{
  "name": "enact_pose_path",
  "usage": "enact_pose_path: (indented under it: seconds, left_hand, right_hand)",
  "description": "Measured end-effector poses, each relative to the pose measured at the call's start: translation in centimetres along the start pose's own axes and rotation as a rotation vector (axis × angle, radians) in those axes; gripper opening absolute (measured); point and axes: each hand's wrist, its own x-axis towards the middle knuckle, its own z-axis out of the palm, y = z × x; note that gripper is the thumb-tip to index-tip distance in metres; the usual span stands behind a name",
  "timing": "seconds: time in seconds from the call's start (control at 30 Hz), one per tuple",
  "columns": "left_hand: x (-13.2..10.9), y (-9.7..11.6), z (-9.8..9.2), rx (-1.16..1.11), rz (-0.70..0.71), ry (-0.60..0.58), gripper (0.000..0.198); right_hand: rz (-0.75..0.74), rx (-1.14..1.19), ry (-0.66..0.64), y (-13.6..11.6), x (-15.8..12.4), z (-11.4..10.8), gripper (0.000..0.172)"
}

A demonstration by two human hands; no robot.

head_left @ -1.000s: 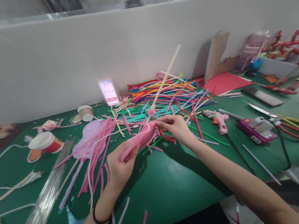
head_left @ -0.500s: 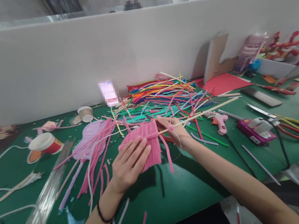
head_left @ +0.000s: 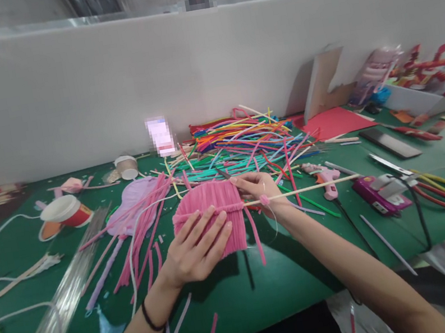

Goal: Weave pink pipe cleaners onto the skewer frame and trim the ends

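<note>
A flat pink pipe-cleaner fan [head_left: 205, 195], made of rows side by side with a raised band across, is held up over the table. My left hand [head_left: 197, 244] grips its lower left part, fingers laid over the front and thumb hidden. Closed at the fan's upper right corner, my right hand [head_left: 257, 186] pinches its edge. A dark pointed tip [head_left: 222, 174] shows by those fingers; I cannot tell whether they hold it. From the band a thin wooden stick [head_left: 315, 187] runs right across my right hand, with a pink knot [head_left: 264, 200] and a fine thread loop.
Behind the fan lies a heap of coloured pipe cleaners [head_left: 238, 135]. Pink strips [head_left: 143, 231], a lilac fan [head_left: 130, 204], a paper cup [head_left: 72, 211] and clear rods [head_left: 65, 295] are left. A glue gun [head_left: 327, 178], power strip [head_left: 377, 197] and scissors [head_left: 435, 190] are right.
The pink fan has turned to face me more squarely and shifted slightly right. Its stick has swung from slanting upward to nearly level. Both hands keep their hold.
</note>
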Motion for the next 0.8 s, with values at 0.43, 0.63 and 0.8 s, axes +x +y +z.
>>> enact_pose_path:
  seconds: [0.43, 0.63, 0.8]
  left_hand:
    - [-0.3, 0.0, 0.7, 0.026, -0.023, -0.098, 0.038]
    - [-0.5, -0.6, 1.1, 0.105, -0.172, -0.09, 0.047]
    - [-0.4, -0.3, 1.7, 0.054, -0.221, -0.074, 0.055]
  right_hand:
    - [0.052, -0.028, -0.075, 0.6, 0.7, -1.0, 0.036]
    - [-0.003, -0.044, -0.178, 1.6, -1.3, -2.0, 0.026]
    - [-0.076, -0.007, -0.348, 1.6, -3.0, -1.2, 0.052]
